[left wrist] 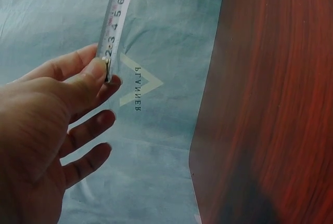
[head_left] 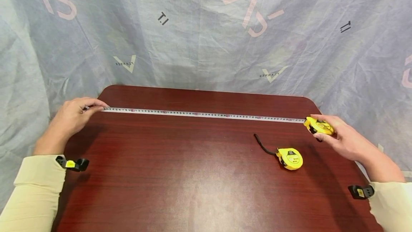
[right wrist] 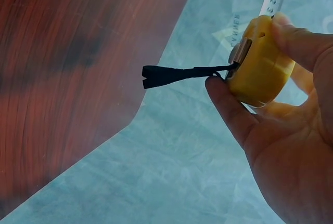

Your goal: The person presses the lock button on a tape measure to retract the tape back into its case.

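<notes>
A yellow tape measure [head_left: 323,126] is gripped in my right hand [head_left: 346,139], its black strap [right wrist: 177,74] hanging off in the right wrist view. From its case a long white blade [head_left: 180,113], marked with black and red numbers, stretches straight across to the left side. My left hand [head_left: 75,114] pinches the blade's end between thumb and finger, the other fingers spread apart in the left wrist view. Lying on the table at the right is a second yellow tape measure [head_left: 291,158] with a black strap [head_left: 263,145], its blade inside the case.
The dark red wooden table [head_left: 154,174] has rounded far corners. Behind it and at both sides hangs a grey printed cloth [head_left: 199,38]. Each sleeve carries a black wrist camera, one at the left cuff [head_left: 72,164] and one at the right [head_left: 361,191].
</notes>
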A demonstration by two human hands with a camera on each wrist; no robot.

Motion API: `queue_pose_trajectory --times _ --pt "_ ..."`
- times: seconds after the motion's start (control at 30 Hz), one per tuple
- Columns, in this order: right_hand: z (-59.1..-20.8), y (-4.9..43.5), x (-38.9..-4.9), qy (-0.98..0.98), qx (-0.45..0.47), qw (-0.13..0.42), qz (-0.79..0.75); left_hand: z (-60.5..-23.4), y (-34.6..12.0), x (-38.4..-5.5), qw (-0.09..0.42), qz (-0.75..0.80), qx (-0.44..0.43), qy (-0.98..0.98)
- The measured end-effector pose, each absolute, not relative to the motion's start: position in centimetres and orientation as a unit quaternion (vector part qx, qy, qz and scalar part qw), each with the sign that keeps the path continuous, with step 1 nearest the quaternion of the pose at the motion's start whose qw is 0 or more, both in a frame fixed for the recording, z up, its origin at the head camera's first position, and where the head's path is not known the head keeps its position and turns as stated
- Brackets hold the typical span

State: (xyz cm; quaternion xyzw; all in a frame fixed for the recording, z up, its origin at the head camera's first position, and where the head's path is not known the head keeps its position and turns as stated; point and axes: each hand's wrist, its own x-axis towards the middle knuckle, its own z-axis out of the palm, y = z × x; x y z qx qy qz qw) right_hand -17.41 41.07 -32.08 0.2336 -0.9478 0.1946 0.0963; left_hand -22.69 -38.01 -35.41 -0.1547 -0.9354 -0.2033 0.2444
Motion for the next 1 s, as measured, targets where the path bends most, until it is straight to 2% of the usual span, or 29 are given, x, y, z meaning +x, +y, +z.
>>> queue_pose_trajectory --times 0.7,1.0 --pt "-31.9 39.4 -17.2 -0.944 0.228 0.072 0.229 -35.0 -36.6 -22.5 0.237 -0.198 -0.185 -0.933" --pt "-32.1 38.5 -17.3 -0.938 0.237 0.057 0.246 -35.0 -34.6 -22.9 0.24 -0.199 -0.228 -0.922"
